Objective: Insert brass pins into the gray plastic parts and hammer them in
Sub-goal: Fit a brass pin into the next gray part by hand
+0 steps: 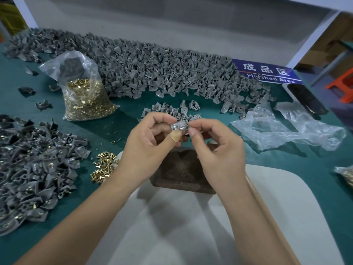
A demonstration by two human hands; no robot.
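My left hand (150, 138) pinches a gray plastic part (179, 127) above the dark metal block (181, 171); its thumb wears a plaster. My right hand (214, 144) meets it from the right, thumb and forefinger pinched at the part's edge; what they hold is too small to tell. Loose brass pins (104, 166) lie left of the block. A clear bag of brass pins (86, 96) stands at the back left. A long heap of gray parts (152, 67) runs along the back, and a small cluster (170, 109) lies just beyond my hands.
Gray parts with brass pins in them are piled at the left (30, 169). Crumpled clear bags (286, 129) lie at the right, next to a phone (305, 98) and a blue "Finished Area" sign (267, 72). A wooden handle (267, 217) runs under my right forearm over a white sheet (286, 207).
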